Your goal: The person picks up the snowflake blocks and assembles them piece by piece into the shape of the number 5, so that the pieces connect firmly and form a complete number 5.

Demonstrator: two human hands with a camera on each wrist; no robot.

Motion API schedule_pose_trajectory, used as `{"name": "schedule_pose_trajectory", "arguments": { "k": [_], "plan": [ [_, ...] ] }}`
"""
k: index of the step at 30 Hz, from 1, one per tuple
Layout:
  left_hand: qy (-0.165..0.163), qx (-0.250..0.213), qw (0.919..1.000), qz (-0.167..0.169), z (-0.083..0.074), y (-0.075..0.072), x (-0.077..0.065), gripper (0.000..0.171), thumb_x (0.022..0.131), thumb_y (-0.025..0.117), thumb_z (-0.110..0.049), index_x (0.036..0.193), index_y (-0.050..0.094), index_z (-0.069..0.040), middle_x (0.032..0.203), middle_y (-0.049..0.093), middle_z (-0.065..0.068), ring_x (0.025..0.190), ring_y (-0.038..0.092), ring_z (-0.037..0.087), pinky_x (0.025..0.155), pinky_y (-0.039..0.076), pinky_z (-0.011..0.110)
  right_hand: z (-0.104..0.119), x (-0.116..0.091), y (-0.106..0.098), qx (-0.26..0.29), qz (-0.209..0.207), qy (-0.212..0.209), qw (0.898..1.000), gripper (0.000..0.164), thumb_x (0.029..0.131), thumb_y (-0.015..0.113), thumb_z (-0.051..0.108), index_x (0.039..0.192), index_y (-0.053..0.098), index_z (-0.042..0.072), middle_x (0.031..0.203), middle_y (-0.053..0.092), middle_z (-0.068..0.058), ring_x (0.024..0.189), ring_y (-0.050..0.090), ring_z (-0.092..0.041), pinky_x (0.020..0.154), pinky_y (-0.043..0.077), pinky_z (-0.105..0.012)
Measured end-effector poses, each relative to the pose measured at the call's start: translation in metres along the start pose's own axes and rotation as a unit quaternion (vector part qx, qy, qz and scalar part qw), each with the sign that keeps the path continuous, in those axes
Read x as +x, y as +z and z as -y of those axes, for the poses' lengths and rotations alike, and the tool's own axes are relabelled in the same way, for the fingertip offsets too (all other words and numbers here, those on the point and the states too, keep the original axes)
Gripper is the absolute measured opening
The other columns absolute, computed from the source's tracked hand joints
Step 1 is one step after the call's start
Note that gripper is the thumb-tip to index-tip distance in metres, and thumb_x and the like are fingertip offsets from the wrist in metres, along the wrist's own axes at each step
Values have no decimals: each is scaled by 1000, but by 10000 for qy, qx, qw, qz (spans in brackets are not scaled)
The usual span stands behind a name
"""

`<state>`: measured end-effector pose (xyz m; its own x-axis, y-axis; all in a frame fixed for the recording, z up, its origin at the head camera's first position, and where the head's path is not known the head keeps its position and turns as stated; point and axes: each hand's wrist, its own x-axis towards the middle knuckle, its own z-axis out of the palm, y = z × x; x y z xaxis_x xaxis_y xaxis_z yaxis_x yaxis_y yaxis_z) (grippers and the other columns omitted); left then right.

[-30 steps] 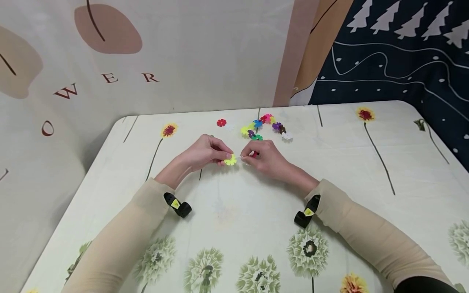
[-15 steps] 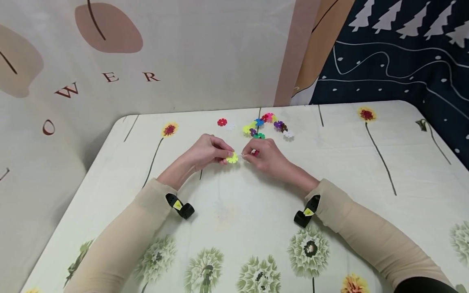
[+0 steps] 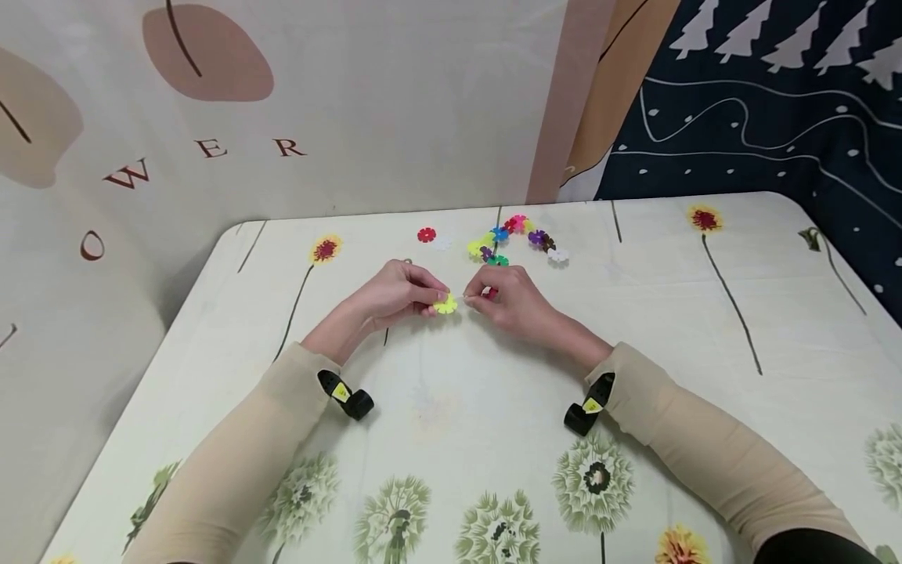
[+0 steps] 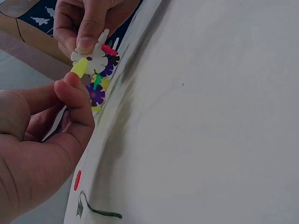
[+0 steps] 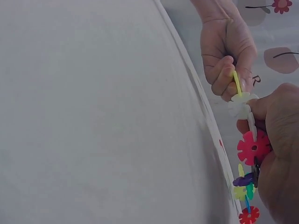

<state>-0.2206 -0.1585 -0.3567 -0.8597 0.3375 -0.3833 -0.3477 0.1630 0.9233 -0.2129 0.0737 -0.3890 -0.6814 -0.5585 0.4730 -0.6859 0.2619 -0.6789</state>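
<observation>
My left hand [image 3: 400,294] pinches a yellow notched flower disc [image 3: 445,305] between thumb and fingers. Facing it, my right hand [image 3: 513,304] grips a white notched disc [image 5: 239,107] by its edge. In both wrist views the yellow disc's edge meets the white disc's rim; how deep it sits in a slot I cannot tell. A pink disc [image 5: 251,148] sits by the right palm, close to another white piece. Beyond the right hand curves a string of joined discs, among them a green one [image 3: 498,260], a blue one [image 3: 499,234] and a white one [image 3: 558,256] at its right end.
A loose red disc [image 3: 426,234] lies near the table's far edge, with a pale white disc [image 3: 442,244] beside it. A flower-printed cloth [image 3: 437,439] covers the table. Printed curtains [image 3: 395,110] hang behind the far edge.
The left hand with the yellow disc has shifted very slightly right and away. The joined discs behind have slid a little to the right. Both hands keep their hold.
</observation>
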Motion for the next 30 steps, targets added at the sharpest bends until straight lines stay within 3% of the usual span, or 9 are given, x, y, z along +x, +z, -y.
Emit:
{"name": "schedule_pose_trajectory", "arguments": {
  "k": [5, 12, 25, 30],
  "plan": [
    [-56, 87, 9999, 109, -2, 0, 2, 9, 96, 64, 9, 102, 70, 12, 90, 68, 15, 63, 62, 15, 63, 57, 24, 1, -1, -1, -17, 26, -4, 10000, 5, 89, 75, -7, 91, 71, -5, 88, 72, -13, 81, 66, -21, 72, 52, -30],
    [-2, -122, 9999, 6, -1, 3, 0, 13, 97, 62, 8, 107, 69, 13, 95, 67, 15, 64, 61, 17, 66, 58, 25, 4, -1, 0, 25, -210, 96, 9997, 6, 90, 75, -5, 89, 71, -1, 88, 72, -10, 82, 66, -20, 71, 52, -30],
    [130, 199, 9997, 102, 8, -1, 2, 21, 98, 64, 4, 116, 66, 16, 95, 69, 13, 67, 62, 15, 67, 57, 25, -3, -3, 0, -37, 124, 118, 9998, 5, 90, 75, -4, 91, 72, 0, 87, 73, -7, 80, 63, -17, 73, 51, -31],
    [139, -91, 9999, 24, 8, -6, 1, 26, 97, 64, 5, 121, 63, 16, 103, 64, 13, 72, 64, 16, 71, 58, 25, -3, -1, -1, -102, 178, 262, 9994, 5, 92, 74, -2, 92, 72, 3, 88, 72, -4, 76, 60, -14, 69, 50, -28]
  ]
}}
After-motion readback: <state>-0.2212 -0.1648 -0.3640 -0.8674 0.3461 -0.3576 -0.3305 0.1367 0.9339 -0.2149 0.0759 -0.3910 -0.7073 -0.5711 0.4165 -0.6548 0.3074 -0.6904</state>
